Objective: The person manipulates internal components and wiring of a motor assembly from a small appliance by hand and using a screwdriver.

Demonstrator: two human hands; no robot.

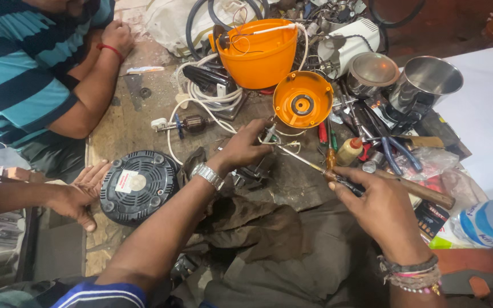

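My left hand (pixel 245 147), with a metal watch on its wrist, pinches a small metal part with thin wires beside the orange round base (pixel 303 106). My right hand (pixel 379 206) grips a screwdriver (pixel 306 162) by its handle; the thin shaft points up-left to the part under my left fingers. An orange appliance housing (pixel 258 54) stands behind, with a white cord (pixel 201 97) coiled at its left.
A black round appliance base (pixel 138 185) lies at the left, with another person's hand (pixel 81 194) on its edge. A person in a striped shirt leans at the top left. Steel cups (pixel 426 82), pliers (pixel 395 154), a small motor rotor (pixel 192 124), a wooden-handled hammer (pixel 423 191) and a bottle (pixel 489 222) crowd the right.
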